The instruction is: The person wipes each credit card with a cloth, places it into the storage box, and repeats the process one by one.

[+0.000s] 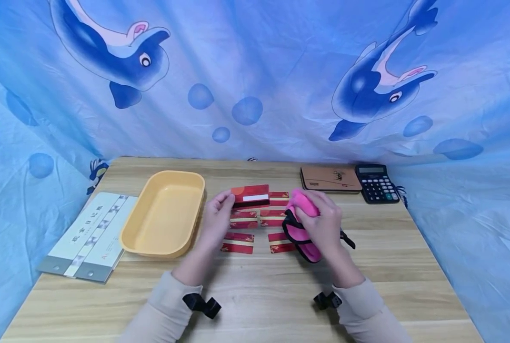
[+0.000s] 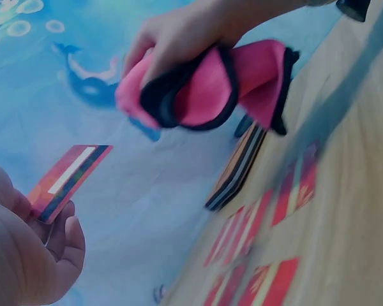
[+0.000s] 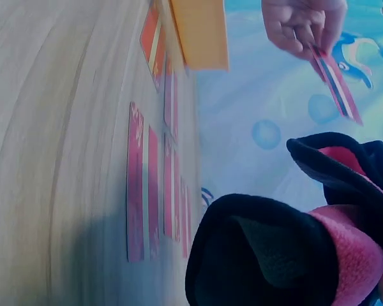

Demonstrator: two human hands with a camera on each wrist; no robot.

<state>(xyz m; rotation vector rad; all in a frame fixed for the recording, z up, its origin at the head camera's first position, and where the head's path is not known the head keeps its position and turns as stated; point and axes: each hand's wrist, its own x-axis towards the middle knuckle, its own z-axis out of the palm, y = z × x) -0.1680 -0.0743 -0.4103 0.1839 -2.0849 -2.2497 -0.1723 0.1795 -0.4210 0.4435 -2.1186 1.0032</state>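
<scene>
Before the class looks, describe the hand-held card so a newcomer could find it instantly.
On the wooden table, find the yellow tray; just right of it is the left hand. It pinches a red card. Unlike the cards lying on the table, it is raised and shows a white strip.

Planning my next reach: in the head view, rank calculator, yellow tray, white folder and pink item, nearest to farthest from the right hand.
1. Pink item: in the right hand
2. Calculator: back right
3. Yellow tray: left
4. White folder: far left
</scene>
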